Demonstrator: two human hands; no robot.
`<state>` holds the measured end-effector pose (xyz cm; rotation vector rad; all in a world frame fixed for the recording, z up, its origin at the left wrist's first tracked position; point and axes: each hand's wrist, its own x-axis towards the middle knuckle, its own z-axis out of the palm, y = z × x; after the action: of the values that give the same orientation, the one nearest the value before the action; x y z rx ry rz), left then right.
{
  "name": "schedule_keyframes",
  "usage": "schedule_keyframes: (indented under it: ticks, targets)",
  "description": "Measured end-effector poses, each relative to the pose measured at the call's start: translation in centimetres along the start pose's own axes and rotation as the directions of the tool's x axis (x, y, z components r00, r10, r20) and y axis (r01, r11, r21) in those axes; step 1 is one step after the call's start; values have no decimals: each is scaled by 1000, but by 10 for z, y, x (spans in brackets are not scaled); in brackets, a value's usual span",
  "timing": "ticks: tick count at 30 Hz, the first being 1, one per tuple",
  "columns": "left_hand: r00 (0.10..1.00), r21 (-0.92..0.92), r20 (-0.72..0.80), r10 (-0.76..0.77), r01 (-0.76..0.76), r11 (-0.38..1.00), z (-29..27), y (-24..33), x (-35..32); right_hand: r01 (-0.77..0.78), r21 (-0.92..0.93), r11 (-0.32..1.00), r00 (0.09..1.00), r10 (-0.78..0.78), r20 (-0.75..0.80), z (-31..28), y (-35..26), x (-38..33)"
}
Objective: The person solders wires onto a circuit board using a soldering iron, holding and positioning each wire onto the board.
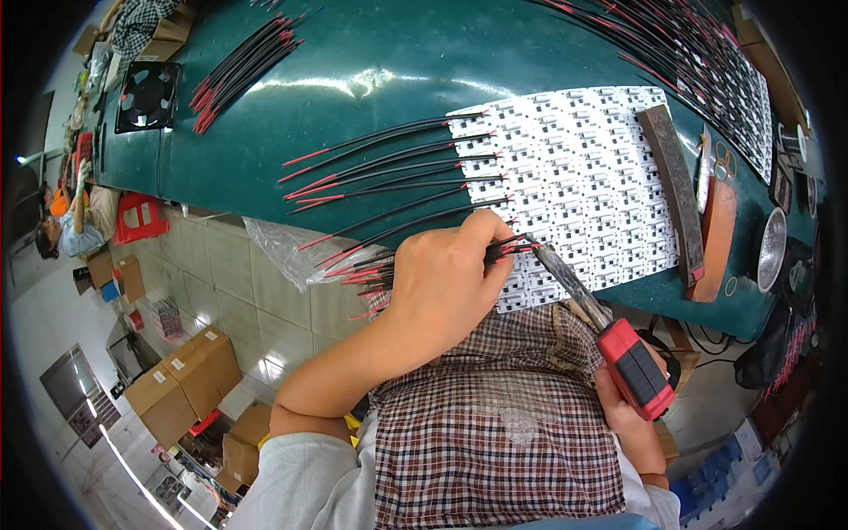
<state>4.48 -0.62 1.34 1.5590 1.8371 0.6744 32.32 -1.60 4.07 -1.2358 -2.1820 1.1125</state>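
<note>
While the left hand (446, 287) pinches a red-and-black wire pair (505, 248) closed against the near edge of the white board panel (583, 177), the right hand (629, 399) is wrapped shut around the red handle of the soldering iron (583, 309), whose tip meets the wire ends at the panel's lower left corner; a good joint likely calls for a still wire and a brief, steady tip contact. Finished wires (389, 168) fan left across the green bench (353, 62), a dark bar (676, 185) bounds the panel's right side, and the bench edge lies just below, so free room is mainly toward the lap.
</note>
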Motion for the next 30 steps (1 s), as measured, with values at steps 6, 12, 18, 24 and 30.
schedule_keyframes:
  ticks: [6,12,18,24,30]
  targets:
    - [999,1,-28,22,-22,1000,2,0,1,-17,5,1000,1000,17,-12,1,-1,1]
    - [1000,-1,-15,12,-12,1000,0,3,3,5,-16,1000,1000,-6,-14,-3,-1,-3]
    - [994,46,-50,94,-92,995,1,-1,8,23,-31,999,999,-24,-30,-2,2,-5]
    - [987,41,-58,148,-146,988,1,-3,11,-15,-8,1000,1000,15,-7,-2,0,-4]
    - [984,69,-45,175,-172,983,1,-2,11,-20,-14,1000,1000,20,-1,-2,-1,-1]
